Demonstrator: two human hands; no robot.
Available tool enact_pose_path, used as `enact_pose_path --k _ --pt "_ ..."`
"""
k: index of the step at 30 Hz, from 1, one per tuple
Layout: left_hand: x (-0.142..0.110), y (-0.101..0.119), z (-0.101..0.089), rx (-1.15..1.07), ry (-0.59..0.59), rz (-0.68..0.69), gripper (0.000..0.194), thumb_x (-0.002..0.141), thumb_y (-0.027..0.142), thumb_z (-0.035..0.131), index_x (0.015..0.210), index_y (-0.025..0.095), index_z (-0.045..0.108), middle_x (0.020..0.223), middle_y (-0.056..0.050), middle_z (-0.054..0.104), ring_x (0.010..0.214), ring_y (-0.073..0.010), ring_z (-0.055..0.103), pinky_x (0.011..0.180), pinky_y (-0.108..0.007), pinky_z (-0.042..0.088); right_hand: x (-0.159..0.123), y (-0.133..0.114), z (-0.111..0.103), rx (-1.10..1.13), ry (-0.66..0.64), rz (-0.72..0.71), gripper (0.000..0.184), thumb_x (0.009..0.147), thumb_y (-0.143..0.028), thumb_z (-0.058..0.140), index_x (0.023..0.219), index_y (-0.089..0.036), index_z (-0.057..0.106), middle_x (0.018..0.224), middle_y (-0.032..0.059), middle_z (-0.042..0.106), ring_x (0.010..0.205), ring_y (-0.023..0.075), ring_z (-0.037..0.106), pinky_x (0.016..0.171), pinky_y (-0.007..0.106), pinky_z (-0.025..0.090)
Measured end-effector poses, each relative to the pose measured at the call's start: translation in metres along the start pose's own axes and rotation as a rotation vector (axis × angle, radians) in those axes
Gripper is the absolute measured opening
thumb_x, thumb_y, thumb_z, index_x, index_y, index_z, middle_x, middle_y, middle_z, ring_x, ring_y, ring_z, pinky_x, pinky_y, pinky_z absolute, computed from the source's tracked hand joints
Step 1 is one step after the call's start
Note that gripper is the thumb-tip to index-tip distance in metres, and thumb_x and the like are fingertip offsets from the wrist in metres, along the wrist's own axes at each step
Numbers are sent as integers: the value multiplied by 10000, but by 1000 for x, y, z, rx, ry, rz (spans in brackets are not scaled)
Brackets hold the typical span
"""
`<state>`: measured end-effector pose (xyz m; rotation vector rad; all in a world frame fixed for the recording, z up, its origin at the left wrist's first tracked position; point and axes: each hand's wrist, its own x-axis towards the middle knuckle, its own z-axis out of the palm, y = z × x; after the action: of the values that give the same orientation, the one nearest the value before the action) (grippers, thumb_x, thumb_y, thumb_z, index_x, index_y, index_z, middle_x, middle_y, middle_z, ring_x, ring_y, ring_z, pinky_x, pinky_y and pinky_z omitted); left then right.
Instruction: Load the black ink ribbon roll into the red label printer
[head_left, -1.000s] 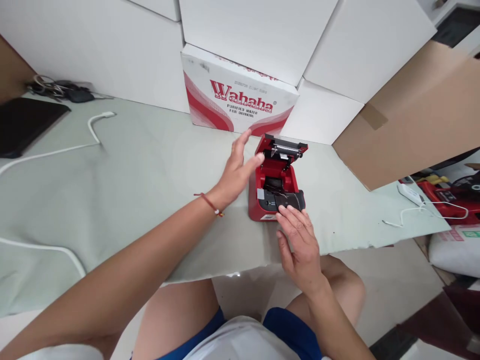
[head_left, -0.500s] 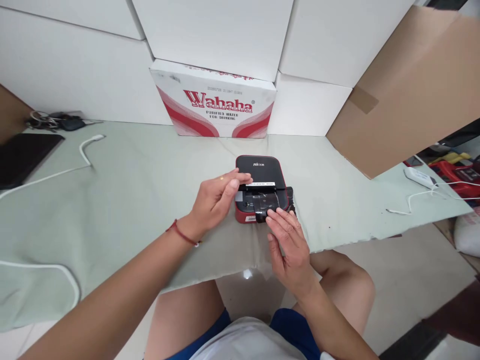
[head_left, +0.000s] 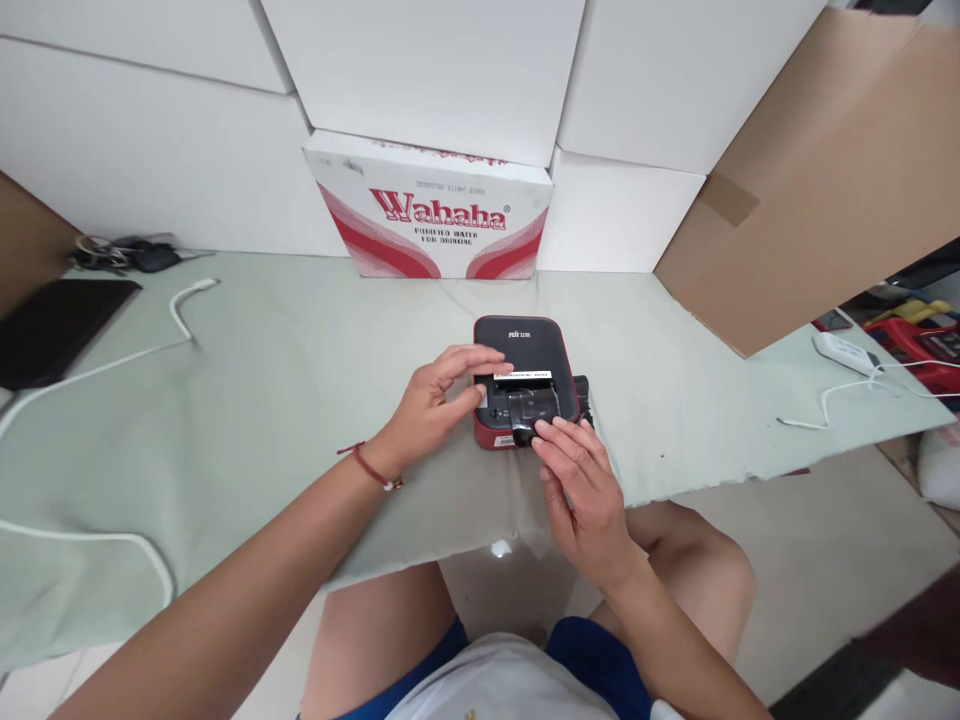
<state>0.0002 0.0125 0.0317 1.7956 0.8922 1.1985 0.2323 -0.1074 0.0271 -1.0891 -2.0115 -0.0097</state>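
A small box-shaped device [head_left: 517, 350] with a black top and red sides lies on the cloth-covered table. Across its top runs a slot with a white printed strip [head_left: 523, 376]. A glossy black piece like tape or film [head_left: 534, 404] covers its near part and folds down over the front edge. My left hand [head_left: 442, 395] rests on the device's left side, fingers stretched over the top and thumb apart. My right hand [head_left: 581, 485] has its straight fingertips against the near end of the black piece, with the thumb apart below. More black material [head_left: 583, 396] sticks out at the device's right edge.
A Wahaha water carton [head_left: 450, 225] stands behind the device against stacked white boxes [head_left: 420, 70]. A brown cardboard box [head_left: 795, 200] leans at right. White cables [head_left: 150, 352], keys [head_left: 124, 254] and a dark flat object [head_left: 67, 325] lie at left.
My left thumb has dropped away from the fingers to the device's left edge, and the fingers have shifted slightly. My right hand stays almost where it was.
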Motion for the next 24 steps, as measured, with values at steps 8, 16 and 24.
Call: enact_pose_path --k 8,16,24 --pt "4 -33 7 -384 -33 -167 1214 849 561 856 1749 544 41 1912 58 -29 1776 -294 -96 1431 -606 5 -1 0 -1 -12 -12 8 606 1026 -34 549 1562 -312 597 1466 77 765 1457 248 661 1276 562 505" --pt "4 -45 14 -508 -81 -208 1206 848 569 846 1755 531 52 1910 40 46 1773 -343 89 1424 -613 195 51 15 -26 27 -15 141 280 1105 -259 555 1279 -262 774 1272 94 841 1062 248 830 946 426 680" --pt "6 -50 16 -528 -76 -157 1133 865 545 845 1765 429 167 1904 -22 133 1769 -349 115 1443 -587 144 185 49 9 -445 -883 157 280 951 -183 694 1187 -249 830 1135 90 862 989 289 801 794 361 582"
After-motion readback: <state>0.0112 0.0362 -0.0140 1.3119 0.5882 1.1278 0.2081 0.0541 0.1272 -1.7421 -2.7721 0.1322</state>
